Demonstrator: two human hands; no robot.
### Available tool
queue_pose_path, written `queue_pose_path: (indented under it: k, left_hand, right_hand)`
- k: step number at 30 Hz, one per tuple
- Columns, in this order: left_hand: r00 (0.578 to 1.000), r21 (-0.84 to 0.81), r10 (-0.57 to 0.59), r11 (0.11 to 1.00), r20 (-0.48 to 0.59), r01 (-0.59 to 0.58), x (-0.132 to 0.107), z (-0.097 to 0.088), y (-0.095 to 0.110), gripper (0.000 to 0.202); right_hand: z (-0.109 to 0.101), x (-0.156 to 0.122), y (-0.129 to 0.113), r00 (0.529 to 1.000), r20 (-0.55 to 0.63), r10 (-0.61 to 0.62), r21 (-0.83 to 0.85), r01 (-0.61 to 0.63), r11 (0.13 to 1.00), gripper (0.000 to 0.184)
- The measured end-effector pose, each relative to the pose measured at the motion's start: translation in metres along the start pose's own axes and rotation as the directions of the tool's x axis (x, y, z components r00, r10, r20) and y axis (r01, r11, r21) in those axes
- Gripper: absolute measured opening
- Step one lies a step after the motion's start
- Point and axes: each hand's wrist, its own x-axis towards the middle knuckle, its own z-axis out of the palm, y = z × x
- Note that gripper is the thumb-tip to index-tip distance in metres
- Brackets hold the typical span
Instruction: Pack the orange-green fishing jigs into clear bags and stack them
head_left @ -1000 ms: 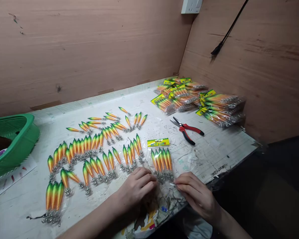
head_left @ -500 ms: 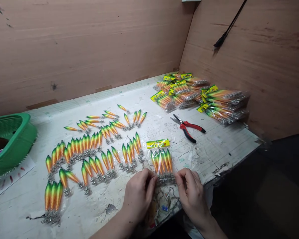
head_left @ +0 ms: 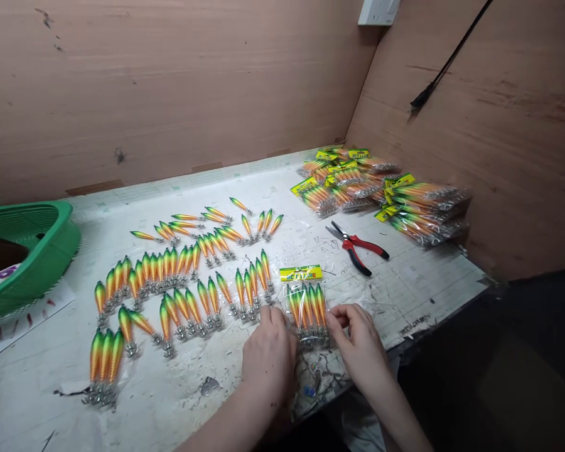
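Note:
A clear plastic bag of squid lures with a yellow header lies flat near the table's front edge. Several green-and-orange lures show inside, hooks toward me. My left hand is closed at the bag's lower left edge, back of the hand up; its fingertips are mostly hidden. At the right edge, my right hand pinches the bag's side between thumb and curled fingers. To the left, loose squid lures lie in uneven rows, and a small cluster of lures sits nearer to me.
Red-handled pliers lie open beyond the bag. Filled lure packs are heaped at the back right, with another stack beside them. A green basket stands at the left. Wooden boards wall the table's back and right.
My left hand has rolled over so its knuckles face up. My right hand has slid a little up the bag's right edge. The bag stays in place; the camera view has shifted slightly.

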Motion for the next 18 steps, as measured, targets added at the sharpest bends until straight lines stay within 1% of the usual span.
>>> queue_pose_path:
  k: [3, 5, 7, 8, 9, 11, 12, 13, 14, 15, 16, 17, 18]
  left_hand:
    - [1.000, -0.061, 0.000, 0.998, 0.026, 0.002, -0.002, -0.006, 0.000, 0.012]
    - [1.000, -0.150, 0.016, 0.989, -0.018, -0.019, -0.003, -0.008, -0.004, 0.017]
    - [0.996, -0.310, 0.024, 0.949, -0.088, -0.051, -0.005, -0.010, -0.009, 0.025]
    - [0.994, -0.431, 0.033, 0.899, -0.109, -0.076, -0.006, -0.010, -0.012, 0.029]
    - [0.993, -0.567, 0.042, 0.818, -0.109, -0.097, -0.006, -0.011, -0.015, 0.031]
    - [0.996, -0.809, 0.072, 0.581, -0.059, -0.090, -0.006, -0.011, -0.021, 0.034]
    - [0.996, -0.883, 0.085, 0.464, -0.030, -0.066, -0.006, -0.011, -0.023, 0.032]
    - [0.996, -0.925, 0.088, 0.378, -0.010, -0.043, -0.007, -0.011, -0.025, 0.029]
    - [0.997, -0.943, 0.081, 0.332, -0.004, -0.031, -0.008, -0.011, -0.027, 0.028]
    - [0.997, -0.946, 0.075, 0.323, -0.015, -0.039, -0.010, -0.010, -0.030, 0.028]
    - [0.996, -0.937, 0.073, 0.342, -0.045, -0.067, -0.012, -0.010, -0.034, 0.029]
    - [0.992, -0.916, 0.080, 0.383, -0.095, -0.118, -0.016, -0.011, -0.040, 0.030]
    - [0.982, -0.878, 0.101, 0.439, -0.162, -0.190, -0.020, -0.011, -0.047, 0.031]
  right_hand:
    - [-0.002, 0.001, -0.001, 0.999, 0.047, -0.005, 0.083, 0.002, 0.997, 0.032]
    - [-0.005, 0.001, -0.005, 0.997, 0.076, -0.010, 0.161, -0.003, 0.987, 0.033]
    - [-0.011, 0.000, -0.010, 0.994, 0.109, -0.021, 0.246, -0.006, 0.969, 0.032]
    - [-0.013, -0.001, -0.012, 0.993, 0.117, -0.029, 0.276, -0.005, 0.961, 0.031]
    - [-0.015, -0.002, -0.015, 0.993, 0.117, -0.033, 0.309, -0.005, 0.951, 0.030]
    - [-0.014, -0.006, -0.020, 0.991, 0.130, -0.030, 0.413, -0.027, 0.910, 0.026]
    - [-0.011, -0.008, -0.023, 0.990, 0.139, -0.031, 0.481, -0.040, 0.876, 0.024]
    - [-0.007, -0.011, -0.026, 0.989, 0.143, -0.036, 0.547, -0.049, 0.836, 0.025]
    - [-0.002, -0.014, -0.029, 0.989, 0.143, -0.044, 0.599, -0.051, 0.799, 0.028]
    - [0.003, -0.015, -0.032, 0.988, 0.139, -0.060, 0.628, -0.042, 0.777, 0.030]
    - [0.006, -0.015, -0.034, 0.989, 0.128, -0.081, 0.627, -0.017, 0.779, 0.030]
    - [0.007, -0.012, -0.034, 0.989, 0.104, -0.108, 0.596, 0.025, 0.803, 0.028]
    - [0.005, -0.006, -0.033, 0.987, 0.072, -0.143, 0.516, 0.086, 0.852, 0.027]
